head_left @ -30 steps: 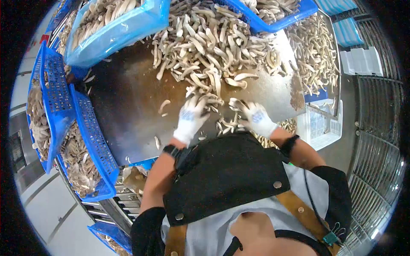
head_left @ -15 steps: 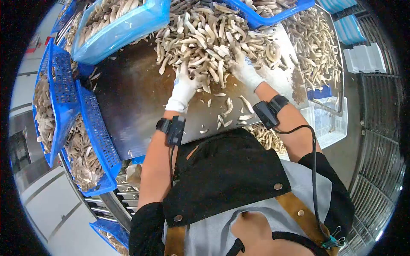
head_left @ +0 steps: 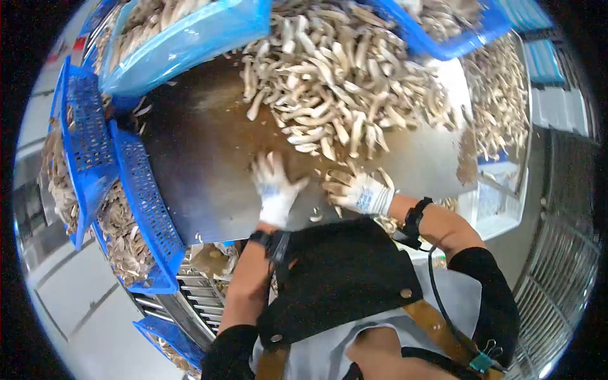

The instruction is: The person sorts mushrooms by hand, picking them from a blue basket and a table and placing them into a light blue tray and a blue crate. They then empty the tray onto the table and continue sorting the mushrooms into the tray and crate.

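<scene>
A large heap of mushrooms [head_left: 335, 82] with pale stems and greyish caps lies on the metal table [head_left: 202, 158]. My left hand [head_left: 276, 190], in a white glove, is over the table below the heap, fingers spread and nothing in it. My right hand [head_left: 360, 191], also gloved, lies low near the table's front edge, its fingers pointing left and apart. Small mushroom scraps [head_left: 316, 215] lie between and around the hands. A few pieces close to the right hand are partly covered by it. Both hands are apart from the heap.
Blue baskets of mushrooms [head_left: 147, 202] stand along the left side. A blue-lined crate [head_left: 190, 54] sits at the back left, and another blue basket [head_left: 437, 47] at the back right. More mushrooms [head_left: 497, 95] lie beyond the table's right side, above a white crate [head_left: 500, 212].
Both hands have drawn back from the heap toward my body. The right hand has turned its fingers leftward, near the scraps. The left hand has spread its fingers.
</scene>
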{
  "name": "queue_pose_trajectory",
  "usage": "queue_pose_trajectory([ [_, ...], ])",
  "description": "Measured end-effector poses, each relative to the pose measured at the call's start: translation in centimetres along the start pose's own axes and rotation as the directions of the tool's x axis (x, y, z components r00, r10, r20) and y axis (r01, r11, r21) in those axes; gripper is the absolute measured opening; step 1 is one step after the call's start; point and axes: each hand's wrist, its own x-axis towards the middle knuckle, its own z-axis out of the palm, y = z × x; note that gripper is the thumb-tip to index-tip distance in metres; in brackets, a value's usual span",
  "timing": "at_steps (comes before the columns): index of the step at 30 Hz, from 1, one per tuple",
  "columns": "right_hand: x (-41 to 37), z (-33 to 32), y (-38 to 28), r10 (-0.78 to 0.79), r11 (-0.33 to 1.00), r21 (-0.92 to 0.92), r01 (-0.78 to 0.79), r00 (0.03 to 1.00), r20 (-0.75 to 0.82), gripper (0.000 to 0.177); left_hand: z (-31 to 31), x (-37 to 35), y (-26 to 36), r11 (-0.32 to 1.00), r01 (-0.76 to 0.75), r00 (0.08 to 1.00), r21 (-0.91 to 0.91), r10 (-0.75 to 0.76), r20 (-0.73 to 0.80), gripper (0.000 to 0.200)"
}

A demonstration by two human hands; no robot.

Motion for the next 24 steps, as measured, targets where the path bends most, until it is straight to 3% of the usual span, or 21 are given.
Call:
queue_pose_trajectory([
  [1, 2.0, -0.1, 2.1, -0.040, 0.999, -0.015, 0.040, 0.999, -0.032, 0.021, -0.6, 3.9, 1.4, 0.999, 0.022, 1.000, 0.031, -0.022, 0.022, 0.104],
  [2, 4.1, -1.8, 3.9, -0.029, 0.997, -0.070, 0.030, 0.999, 0.020, 0.017, -0.4, 7.7, 2.0, 0.994, -0.012, 0.999, -0.110, 0.017, 0.041, 0.100],
  [3, 5.8, -3.1, 5.9, -0.033, 0.992, -0.124, 0.039, 0.998, 0.056, 0.014, 2.0, 10.5, 2.3, 0.992, -0.117, 0.985, -0.054, 0.109, -0.134, 0.091],
  [4, 5.6, -1.4, 8.9, 0.047, 0.998, -0.045, -0.039, 0.977, 0.209, 0.010, 1.3, 14.2, 3.1, 0.959, -0.198, 0.973, -0.201, 0.218, 0.081, 0.081],
  [5, 8.2, -5.4, 9.8, 0.044, 0.958, -0.287, -0.007, 0.991, 0.124, 0.009, 4.4, 16.1, 3.3, 0.986, -0.154, 0.980, -0.059, 0.160, 0.121, 0.074],
  [6, 7.0, -4.9, 12.5, 0.138, 0.962, -0.261, -0.075, 0.963, 0.230, 0.008, 3.2, 17.3, 4.7, 0.974, -0.220, 0.972, -0.062, 0.213, -0.104, 0.074],
  [7, 6.0, -4.5, 15.2, 0.065, 0.952, -0.303, -0.030, 0.992, 0.106, 0.010, 2.0, 18.7, 6.3, 0.978, -0.072, 0.993, -0.193, 0.088, 0.073, 0.077],
  [8, 5.3, -4.2, 17.8, -0.009, 0.935, -0.355, 0.001, 1.000, -0.021, 0.012, -1.2, 18.8, 7.3, 0.975, -0.033, 0.989, -0.220, 0.064, 0.134, 0.079],
  [9, 6.3, -5.9, 16.6, 0.029, 0.910, -0.411, -0.056, 0.997, -0.072, 0.017, -3.2, 17.9, 7.6, 0.966, 0.003, 0.979, -0.259, 0.050, 0.198, 0.081],
  [10, 4.9, -4.6, 17.4, 0.301, 0.894, -0.377, -0.244, 0.949, 0.100, 0.018, -4.3, 17.1, 6.4, 0.927, -0.016, 0.946, -0.375, 0.136, 0.294, 0.081],
  [11, 6.2, -6.8, 15.1, 0.527, 0.845, -0.312, -0.435, 0.778, 0.341, 0.033, -5.4, 16.3, 4.9, 0.869, -0.030, 0.898, -0.494, 0.240, 0.368, 0.082],
  [12, 2.2, -3.5, 16.3, 0.293, 0.886, -0.398, -0.238, 0.952, 0.084, 0.051, -6.9, 14.3, 3.4, 0.852, -0.075, 0.903, -0.519, 0.279, 0.327, 0.080],
  [13, 1.3, -1.7, 15.2, 0.041, 0.881, -0.447, -0.157, 0.965, -0.258, 0.060, -9.0, 11.6, 1.7, 0.831, -0.124, 0.903, -0.543, 0.322, 0.286, 0.078],
  [14, 3.4, -3.5, 10.8, 0.240, 0.901, -0.345, -0.262, 0.965, -0.105, 0.057, -12.1, 9.0, -0.1, 0.829, -0.112, 0.906, -0.548, 0.311, 0.287, 0.075],
  [15, 6.0, -5.7, 6.1, 0.424, 0.875, -0.284, -0.393, 0.904, 0.055, 0.055, -15.1, 6.2, -2.1, 0.827, -0.103, 0.907, -0.553, 0.306, 0.290, 0.073],
  [16, 6.6, -2.9, 4.0, 0.485, 0.841, -0.330, -0.429, 0.868, 0.107, 0.046, -15.4, 3.4, -4.8, 0.845, -0.101, 0.942, -0.524, 0.252, 0.223, 0.071],
  [18, 9.6, -2.0, -3.7, 0.229, 0.941, -0.317, -0.120, 0.915, 0.333, 0.037, -17.8, -1.8, -9.2, 0.872, -0.041, 0.984, -0.488, 0.120, 0.132, 0.067],
  [19, 9.0, 0.9, -3.8, 0.009, 0.972, -0.227, 0.055, 0.963, 0.271, 0.034, -19.8, -4.3, -10.9, 0.877, 0.017, 0.994, -0.481, 0.037, 0.102, 0.065],
  [21, 8.2, 6.3, -4.3, -0.433, 0.881, -0.161, 0.444, 0.896, 0.100, 0.027, -23.8, -8.8, -13.3, 0.658, 0.246, 0.963, -0.712, -0.248, 0.104, 0.062],
  [23, 13.2, 3.7, -4.1, -0.485, 0.864, -0.039, 0.502, 0.851, 0.202, 0.029, -25.9, -12.7, -17.0, 0.565, 0.237, 0.909, -0.791, -0.415, -0.024, 0.062],
  [24, 14.4, 4.0, -5.0, -0.492, 0.858, -0.047, 0.512, 0.845, 0.209, 0.029, -26.8, -14.5, -19.1, 0.429, 0.231, 0.869, -0.873, -0.494, -0.013, 0.061],
])
